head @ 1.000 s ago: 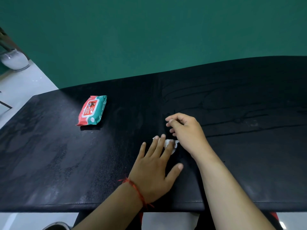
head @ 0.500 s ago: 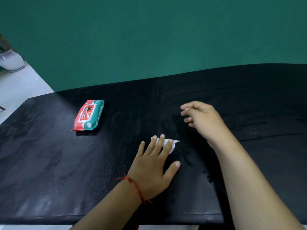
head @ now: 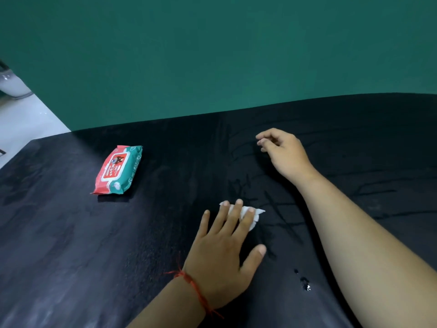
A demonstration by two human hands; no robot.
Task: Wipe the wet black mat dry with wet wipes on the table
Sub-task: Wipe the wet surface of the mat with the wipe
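Starting at the far left, a white rounded object (head: 11, 84) is seen on a pale floor (head: 28, 119), cut off by the frame so that its kind cannot be told. A black mat (head: 59, 233) is spread across the whole lower view, backed by a green wall (head: 212, 55). On the mat's left part a red and teal pack (head: 117, 170) of wipes is laid flat, label up. Its flap looks closed, and what is inside cannot be seen.

Near the middle, the left hand (head: 222, 254) is laid palm down on the mat, with a red string (head: 194, 286) tied round the wrist. Its fingers (head: 233, 215) are held straight and spread. A crumpled white wipe (head: 254, 215) is pressed under three of them against the mat, well apart from the pack. Dark wet streaks (head: 279, 209) are seen just right of the wipe, and a few drops (head: 305, 284) lie nearer the front edge.

Further right and farther back, the right hand (head: 285, 153) is held over the mat, its fingers (head: 267, 136) loosely curled with nothing in them. Whether the mat is touched by it cannot be told.
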